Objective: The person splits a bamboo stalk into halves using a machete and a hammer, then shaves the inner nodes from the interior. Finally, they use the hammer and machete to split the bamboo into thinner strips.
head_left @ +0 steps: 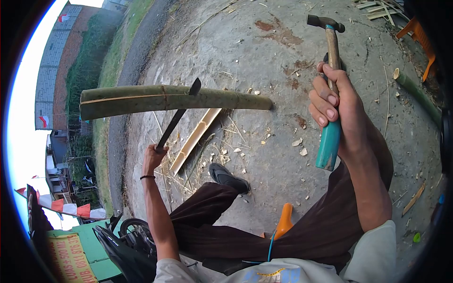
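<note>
My left hand (pixel 155 156) grips the handle end of a machete (pixel 171 128). Its dark blade is wedged crosswise in a green bamboo pole (pixel 217 99), and the tip sticks out on the far side. From the blade, a long pale split runs to the pole's left end. My right hand (pixel 337 96), raised to the right of the pole, is closed around a hammer (pixel 328 147) with a wooden shaft, turquoise grip and dark metal head. The hammer is apart from the machete and the bamboo.
A split bamboo strip (pixel 197 140) lies on the concrete below the pole, among scattered chips. Another bamboo pole (pixel 417 96) and an orange plastic chair (pixel 420 40) are at right. An orange object (pixel 284 220) lies near my legs. A motorcycle (pixel 125 243) stands lower left.
</note>
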